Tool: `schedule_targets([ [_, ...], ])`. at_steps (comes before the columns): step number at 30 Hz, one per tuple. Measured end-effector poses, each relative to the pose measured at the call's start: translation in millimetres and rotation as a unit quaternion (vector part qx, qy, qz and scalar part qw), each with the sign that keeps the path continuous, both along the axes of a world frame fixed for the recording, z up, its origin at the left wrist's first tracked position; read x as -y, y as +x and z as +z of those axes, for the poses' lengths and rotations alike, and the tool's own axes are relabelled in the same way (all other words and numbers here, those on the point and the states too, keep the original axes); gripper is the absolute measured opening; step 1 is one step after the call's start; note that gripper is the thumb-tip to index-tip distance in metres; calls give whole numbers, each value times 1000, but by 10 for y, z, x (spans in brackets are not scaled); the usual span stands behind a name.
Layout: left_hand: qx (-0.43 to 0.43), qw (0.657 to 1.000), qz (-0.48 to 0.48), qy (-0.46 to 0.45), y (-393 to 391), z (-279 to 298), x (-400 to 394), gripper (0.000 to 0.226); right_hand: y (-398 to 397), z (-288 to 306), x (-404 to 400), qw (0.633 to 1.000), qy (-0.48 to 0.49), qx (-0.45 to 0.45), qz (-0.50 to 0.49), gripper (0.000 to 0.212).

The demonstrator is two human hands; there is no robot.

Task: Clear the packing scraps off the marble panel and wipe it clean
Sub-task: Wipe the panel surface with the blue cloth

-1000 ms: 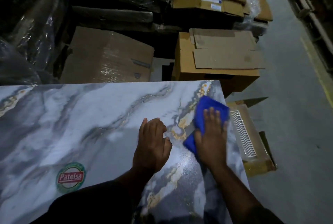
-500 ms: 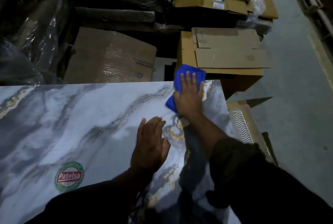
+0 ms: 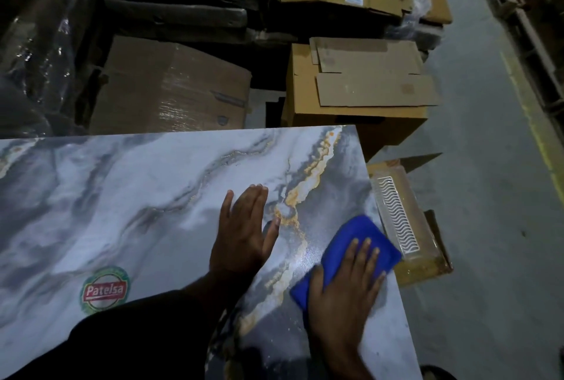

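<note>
right hand [image 3: 343,289] pressing blue cloth [image 3: 351,245] flat, fingers straight, near marble panel [image 3: 122,196] edge, left hand [image 3: 242,236] flat, fingers straight, holding nothing

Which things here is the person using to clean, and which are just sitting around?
For the job:
marble panel
blue cloth, pressed flat under the right hand
left hand, flat on the panel

Just lying about:
cardboard boxes
flat cardboard pieces
black wrapped bundles
clear packet with white wavy strip

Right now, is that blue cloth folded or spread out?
Folded: the blue cloth shows as a compact, thick-edged pad under the flat right hand.
</note>
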State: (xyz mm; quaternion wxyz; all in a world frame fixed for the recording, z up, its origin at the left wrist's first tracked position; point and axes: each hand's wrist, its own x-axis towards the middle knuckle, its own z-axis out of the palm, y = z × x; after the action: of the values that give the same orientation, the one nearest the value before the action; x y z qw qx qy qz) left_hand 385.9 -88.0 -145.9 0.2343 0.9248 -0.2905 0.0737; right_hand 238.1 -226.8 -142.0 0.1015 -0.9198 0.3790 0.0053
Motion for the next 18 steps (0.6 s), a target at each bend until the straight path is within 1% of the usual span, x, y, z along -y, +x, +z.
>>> schedule_targets([
  [2,-6,1000,-2,18,10,-1,0,56,471,44,158,1000,-10,-4,-10,82],
  [5,-10,999,0,36,4,2,9,57,1268,75,474,999,-2,17,-29,82],
  [8,-15,999,9,42,5,5,19,56,1962,71,693,1000,1,16,6,83],
  [10,-13,999,11,40,-6,-1,16,55,2211,64,770,999,1,12,30,81],
  [12,0,999,12,39,-8,3,21,55,2249,39,797,999,-8,13,49,80],
  [15,9,999,19,43,7,5,39,55,1979,16,764,996,-25,20,80,78],
  [18,66,997,18,27,-11,-62,46,49,1504,13,613,997,-31,37,57,80],
])
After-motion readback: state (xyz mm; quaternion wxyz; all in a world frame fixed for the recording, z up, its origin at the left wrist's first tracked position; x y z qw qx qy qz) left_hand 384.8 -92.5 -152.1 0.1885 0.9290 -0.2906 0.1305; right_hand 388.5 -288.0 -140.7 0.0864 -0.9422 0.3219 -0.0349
